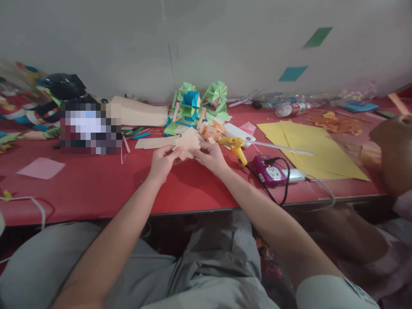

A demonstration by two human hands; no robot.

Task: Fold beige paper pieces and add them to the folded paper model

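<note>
Left hand (161, 164) and right hand (212, 159) pinch pale layered paper (188, 140); green paper forms (218, 95) stand shaped; yellow sheets (317, 148) lie unfolded.

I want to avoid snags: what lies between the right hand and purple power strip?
The yellow glue gun lies between the right hand and purple power strip, with its black cord, in the head view.
</note>
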